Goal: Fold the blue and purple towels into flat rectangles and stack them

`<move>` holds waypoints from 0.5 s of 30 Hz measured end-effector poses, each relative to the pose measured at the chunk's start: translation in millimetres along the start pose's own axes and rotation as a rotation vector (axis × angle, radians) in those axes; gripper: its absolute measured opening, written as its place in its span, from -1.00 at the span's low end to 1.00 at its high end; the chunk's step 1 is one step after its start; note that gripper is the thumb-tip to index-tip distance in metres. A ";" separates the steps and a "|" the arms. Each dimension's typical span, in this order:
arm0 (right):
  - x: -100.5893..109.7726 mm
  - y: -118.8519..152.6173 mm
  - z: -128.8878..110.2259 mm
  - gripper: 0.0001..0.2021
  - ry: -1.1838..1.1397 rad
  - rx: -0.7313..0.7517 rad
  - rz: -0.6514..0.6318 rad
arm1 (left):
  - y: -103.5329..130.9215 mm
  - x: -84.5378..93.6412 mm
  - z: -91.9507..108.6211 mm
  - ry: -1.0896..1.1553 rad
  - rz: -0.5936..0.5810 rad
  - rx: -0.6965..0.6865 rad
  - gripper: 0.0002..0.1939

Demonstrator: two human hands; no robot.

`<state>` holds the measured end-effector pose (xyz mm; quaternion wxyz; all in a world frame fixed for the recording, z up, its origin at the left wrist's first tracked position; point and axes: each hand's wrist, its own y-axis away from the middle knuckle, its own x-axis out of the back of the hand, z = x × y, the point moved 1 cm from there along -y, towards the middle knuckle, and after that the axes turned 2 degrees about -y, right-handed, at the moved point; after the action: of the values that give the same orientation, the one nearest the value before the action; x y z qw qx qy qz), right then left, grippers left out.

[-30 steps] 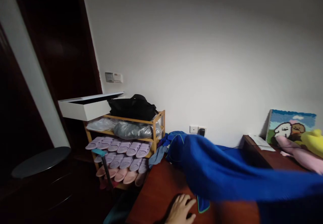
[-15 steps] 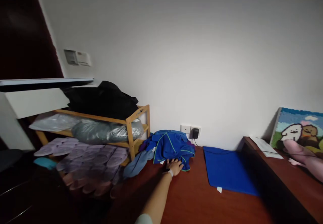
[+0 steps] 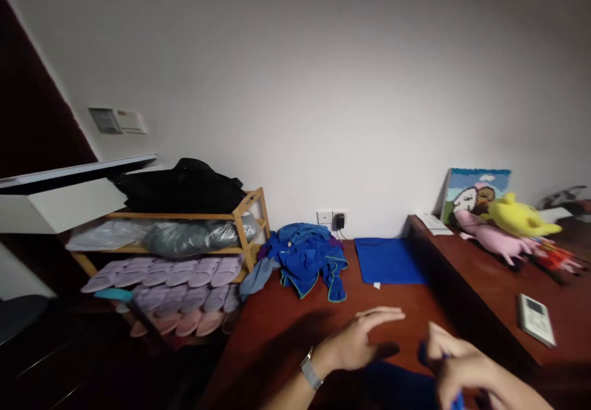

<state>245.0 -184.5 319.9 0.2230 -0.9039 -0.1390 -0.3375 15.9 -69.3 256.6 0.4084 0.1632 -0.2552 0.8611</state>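
Observation:
My left hand (image 3: 362, 339), with a watch (image 3: 311, 370) on its wrist, is open above the reddish-brown tabletop (image 3: 295, 327). Its fingers point to the right. At the lower right my right hand (image 3: 464, 361) is closed on blue cloth (image 3: 457, 402), blurred by motion, and bits of the blue show between and below the fingers. More dark blue fabric (image 3: 397, 385) lies in shadow below both hands. Beyond them a crumpled pile of blue clothes (image 3: 307, 259) with green edging rests against the wall. A folded blue cloth (image 3: 388, 262) lies flat to the right of it.
A wooden rack (image 3: 249, 237) on the left holds a black bag (image 3: 184, 185), wrapped bundles and several lilac slippers (image 3: 161, 271). A raised ledge (image 3: 489, 281) on the right bears plush toys (image 3: 521, 216), a picture and a white remote (image 3: 535, 319). A charger (image 3: 340, 220) is plugged into the wall.
My left hand has left the clothes pile and come back toward me. My right hand has entered view, holding blue cloth. The pile's front edge looks rearranged, and the view has turned right.

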 end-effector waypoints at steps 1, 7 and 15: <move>-0.4 0.2 -13.5 -0.77 -0.076 0.048 -0.064 | -0.3 -8.4 26.0 0.097 -0.014 -0.043 -0.44; 4.4 18.2 -45.4 -0.70 -0.223 0.128 0.056 | 24.0 -47.8 106.3 0.161 0.073 0.014 -0.57; -20.7 59.3 -40.2 -0.52 -0.360 -0.012 0.183 | 57.8 -25.2 149.7 -0.069 0.130 0.101 -0.51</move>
<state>231.5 -257.6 314.7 0.2189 -0.9598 -0.0920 -0.1498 -3.3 -201.7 348.8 0.3338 0.1961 -0.2352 0.8915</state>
